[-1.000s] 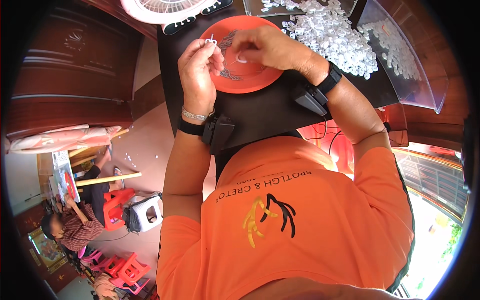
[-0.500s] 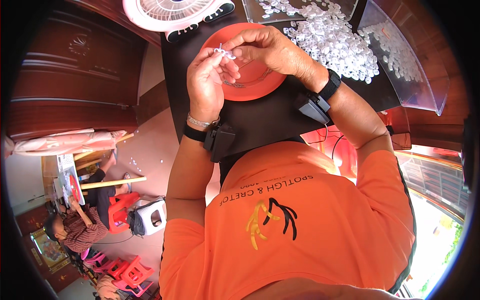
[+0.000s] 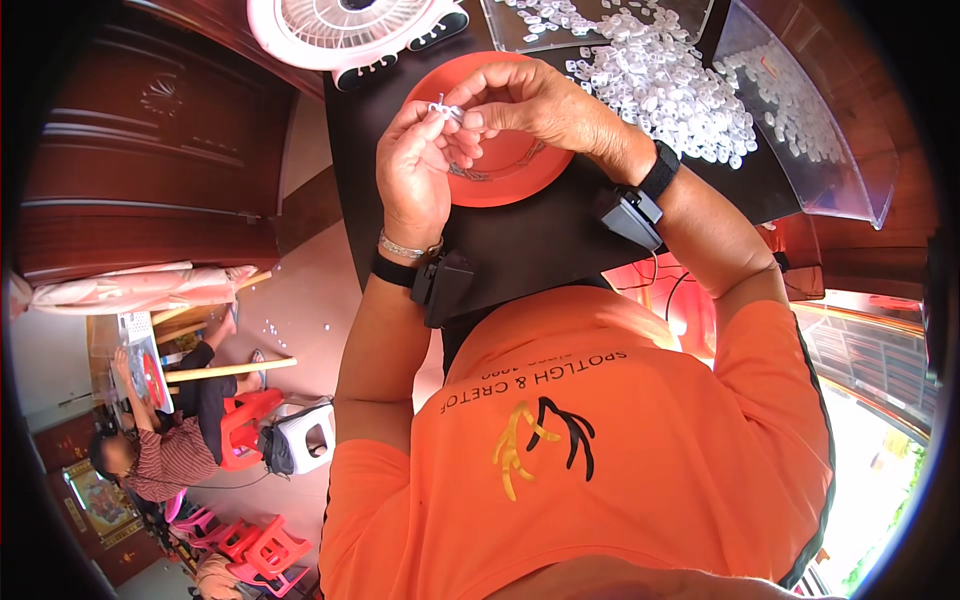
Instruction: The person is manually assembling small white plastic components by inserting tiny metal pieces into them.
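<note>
Over a round orange-red dish (image 3: 520,190), both my hands meet at a small white plastic piece (image 3: 447,110). A thin metal pin sticks up from it; its exact kind is too small to tell. My left hand (image 3: 415,165) pinches the piece between thumb and forefinger, the other fingers curled below. From the far side, my right hand (image 3: 535,100) has thumb and forefinger closed on the piece's right end. Several thin metal pins (image 3: 470,174) lie in the dish, partly hidden by my hands. To the right is a heap of similar white plastic pieces (image 3: 670,90).
A pink-and-white fan (image 3: 345,30) stands at the far left of the dark table (image 3: 520,245). Clear plastic trays (image 3: 800,120) with more white pieces are at the right and back. On the left, another person (image 3: 180,455) sits on a red stool (image 3: 245,430) at a small table.
My hands stay together at the white piece, with only slight finger shifts. The whole view has moved a little. The other person's arm at the left has reached farther over the small table.
</note>
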Motion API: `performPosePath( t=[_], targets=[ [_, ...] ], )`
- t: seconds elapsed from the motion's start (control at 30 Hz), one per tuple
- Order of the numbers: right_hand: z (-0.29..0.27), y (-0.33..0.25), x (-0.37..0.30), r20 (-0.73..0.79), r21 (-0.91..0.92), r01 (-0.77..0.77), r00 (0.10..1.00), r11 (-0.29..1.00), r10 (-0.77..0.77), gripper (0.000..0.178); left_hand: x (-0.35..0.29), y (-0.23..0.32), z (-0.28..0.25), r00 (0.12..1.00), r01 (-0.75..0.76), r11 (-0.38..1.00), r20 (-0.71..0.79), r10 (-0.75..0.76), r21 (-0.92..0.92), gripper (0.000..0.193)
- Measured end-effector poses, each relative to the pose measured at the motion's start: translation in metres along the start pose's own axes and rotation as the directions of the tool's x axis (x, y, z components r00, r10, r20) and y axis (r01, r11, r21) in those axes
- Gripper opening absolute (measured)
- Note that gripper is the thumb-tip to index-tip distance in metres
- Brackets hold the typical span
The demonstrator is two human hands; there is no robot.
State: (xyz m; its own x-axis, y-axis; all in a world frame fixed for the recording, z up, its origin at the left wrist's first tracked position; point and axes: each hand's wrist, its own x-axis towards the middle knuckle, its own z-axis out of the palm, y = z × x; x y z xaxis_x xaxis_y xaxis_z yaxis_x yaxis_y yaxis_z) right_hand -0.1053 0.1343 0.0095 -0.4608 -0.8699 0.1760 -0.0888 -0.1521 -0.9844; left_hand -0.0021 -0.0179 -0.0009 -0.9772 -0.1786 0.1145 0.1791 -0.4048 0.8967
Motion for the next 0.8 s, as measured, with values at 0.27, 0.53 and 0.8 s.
performPosePath(
  t=[0.27,0.53,0.8],
  targets=[
    [-0.003,0.002,0.001,-0.114,-0.001,0.089,0.99,0.996,-0.089,0.018,-0.001,-0.002,0.006,0.998,-0.022,1.0,-0.067,0.022,0.008,0.014],
    [-0.009,0.0,0.002,-0.222,0.018,-0.036,0.974,0.999,0.039,0.017,-0.005,-0.001,0.01,0.989,0.037,0.967,-0.145,0.0,0.251,0.017],
    [-0.005,0.001,0.001,-0.222,-0.023,-0.004,0.975,1.0,-0.001,0.02,-0.006,-0.001,0.012,0.989,0.065,0.965,-0.145,-0.028,0.254,0.017]
  ],
)
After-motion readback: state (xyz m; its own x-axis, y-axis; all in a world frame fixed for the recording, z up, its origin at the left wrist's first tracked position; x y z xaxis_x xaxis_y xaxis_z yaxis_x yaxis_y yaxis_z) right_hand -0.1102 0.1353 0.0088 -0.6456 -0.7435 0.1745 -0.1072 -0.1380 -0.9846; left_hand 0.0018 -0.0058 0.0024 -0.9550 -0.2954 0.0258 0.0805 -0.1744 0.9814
